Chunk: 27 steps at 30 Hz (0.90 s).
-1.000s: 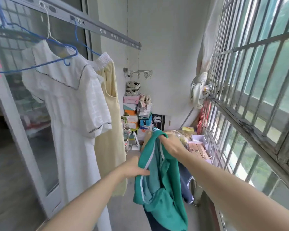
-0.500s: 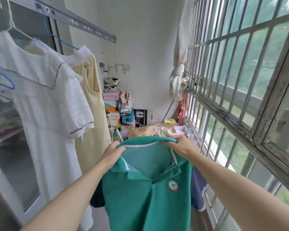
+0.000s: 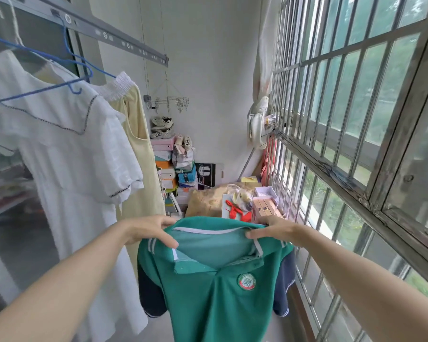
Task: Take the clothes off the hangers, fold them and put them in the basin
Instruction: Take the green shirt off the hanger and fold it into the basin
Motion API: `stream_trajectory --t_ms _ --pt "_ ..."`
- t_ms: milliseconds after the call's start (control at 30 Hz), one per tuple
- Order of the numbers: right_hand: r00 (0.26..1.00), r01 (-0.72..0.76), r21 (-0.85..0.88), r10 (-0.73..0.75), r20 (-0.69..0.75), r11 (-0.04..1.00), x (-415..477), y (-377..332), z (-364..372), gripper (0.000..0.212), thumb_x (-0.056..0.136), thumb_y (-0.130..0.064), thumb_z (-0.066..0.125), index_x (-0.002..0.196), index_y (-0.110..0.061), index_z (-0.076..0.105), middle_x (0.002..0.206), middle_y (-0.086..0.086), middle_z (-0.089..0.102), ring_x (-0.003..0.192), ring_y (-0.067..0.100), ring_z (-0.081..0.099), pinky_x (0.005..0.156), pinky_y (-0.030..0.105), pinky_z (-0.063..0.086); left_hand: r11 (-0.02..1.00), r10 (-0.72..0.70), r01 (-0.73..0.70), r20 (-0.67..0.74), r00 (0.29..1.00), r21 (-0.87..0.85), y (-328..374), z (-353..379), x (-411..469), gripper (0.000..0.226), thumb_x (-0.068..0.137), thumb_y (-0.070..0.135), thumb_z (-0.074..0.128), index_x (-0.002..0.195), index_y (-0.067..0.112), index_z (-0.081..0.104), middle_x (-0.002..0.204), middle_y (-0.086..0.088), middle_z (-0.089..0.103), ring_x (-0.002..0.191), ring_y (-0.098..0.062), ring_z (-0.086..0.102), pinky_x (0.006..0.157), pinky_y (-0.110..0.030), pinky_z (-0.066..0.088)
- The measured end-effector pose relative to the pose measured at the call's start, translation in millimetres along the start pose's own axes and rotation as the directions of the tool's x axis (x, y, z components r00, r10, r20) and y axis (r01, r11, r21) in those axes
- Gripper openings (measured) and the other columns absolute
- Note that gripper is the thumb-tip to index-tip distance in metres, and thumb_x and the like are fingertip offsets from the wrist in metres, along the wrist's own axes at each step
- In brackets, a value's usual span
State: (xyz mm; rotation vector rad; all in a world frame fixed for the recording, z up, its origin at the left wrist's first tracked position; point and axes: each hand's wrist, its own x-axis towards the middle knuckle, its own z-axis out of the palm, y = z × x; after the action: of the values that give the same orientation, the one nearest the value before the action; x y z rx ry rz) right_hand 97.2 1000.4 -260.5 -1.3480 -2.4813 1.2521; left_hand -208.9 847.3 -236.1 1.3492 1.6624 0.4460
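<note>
A green polo shirt (image 3: 208,297) with navy sleeves and a round badge hangs spread out in front of me, held up by its shoulders. My left hand (image 3: 148,230) grips the left shoulder beside the collar. My right hand (image 3: 274,230) grips the right shoulder. A white dress (image 3: 67,154) hangs at the left on a blue hanger (image 3: 47,87). Behind the white dress hangs a pale yellow dress (image 3: 141,154). No basin is in view.
The grey drying rail (image 3: 114,38) runs overhead from left to centre. Stacked shoe boxes (image 3: 173,174), bags and small boxes fill the far end of the balcony. A barred window (image 3: 351,119) lines the right side. A glass sliding door stands at the left.
The bunched green shirt has been opened out. My hands moved apart to its two shoulders, and the shirt now hangs flat with its front facing me.
</note>
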Motion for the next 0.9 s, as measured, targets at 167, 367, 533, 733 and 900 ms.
stream_trajectory --t_ms 167,367,533,733,900 --pt "0.99 0.016 0.068 -0.025 0.138 0.998 -2 7 3 0.066 0.049 -0.024 0.062 0.114 -0.027 0.057 0.117 0.009 0.059 0.107 0.026 0.059 0.097 0.045 0.049 0.998 -0.053 0.058 0.129 0.99 -0.034 -13 -14 -2 0.058 0.07 0.0 0.075 0.124 0.014 0.058 0.125 -0.003 0.064 0.115 -0.025 0.062 0.098 -0.047 0.048" --pt "0.995 0.026 -0.342 0.008 0.096 0.939 -2 8 20 0.033 0.079 0.001 0.049 0.107 -0.015 0.057 0.095 0.003 0.059 0.093 0.026 0.062 0.072 0.031 0.052 0.98 -0.134 0.166 -0.254 0.958 0.108 -12 -11 11 0.014 0.081 0.002 0.068 0.092 0.01 0.066 0.098 -0.013 0.07 0.09 -0.026 0.069 0.076 -0.037 0.057" --pt "0.99 -0.039 -0.391 -0.018 -0.143 0.919 10 11 38 0.019 0.09 -0.004 0.047 0.103 -0.001 0.06 0.088 0.008 0.059 0.085 0.025 0.055 0.069 0.03 0.042 0.951 -0.052 0.195 -0.498 0.866 0.24 -15 0 19 0.018 0.089 0.021 0.065 0.075 0.016 0.054 0.082 -0.005 0.058 0.072 -0.016 0.052 0.057 -0.025 0.037" --pt "0.95 -0.096 -0.343 -0.017 -0.312 0.934 19 16 36 0.023 0.097 -0.027 0.045 0.096 -0.011 0.061 0.091 0.009 0.062 0.082 0.023 0.056 0.065 0.028 0.041 0.779 -0.153 0.511 -0.679 0.718 0.364 -42 1 13 0.035 0.088 0.053 0.054 0.078 0.021 0.048 0.079 0.001 0.054 0.077 -0.02 0.055 0.064 -0.026 0.036" --pt "0.927 -0.036 -0.247 -0.06 -0.371 0.968 31 14 36 0.034 0.099 -0.035 0.042 0.072 -0.018 0.053 0.064 -0.004 0.045 0.073 0.021 0.048 0.05 0.024 0.028 0.822 -0.239 0.534 -0.729 0.641 0.2 -53 0 8 0.034 0.088 0.052 0.054 0.085 0.018 0.058 0.088 -0.002 0.062 0.078 -0.021 0.058 0.064 -0.025 0.039"
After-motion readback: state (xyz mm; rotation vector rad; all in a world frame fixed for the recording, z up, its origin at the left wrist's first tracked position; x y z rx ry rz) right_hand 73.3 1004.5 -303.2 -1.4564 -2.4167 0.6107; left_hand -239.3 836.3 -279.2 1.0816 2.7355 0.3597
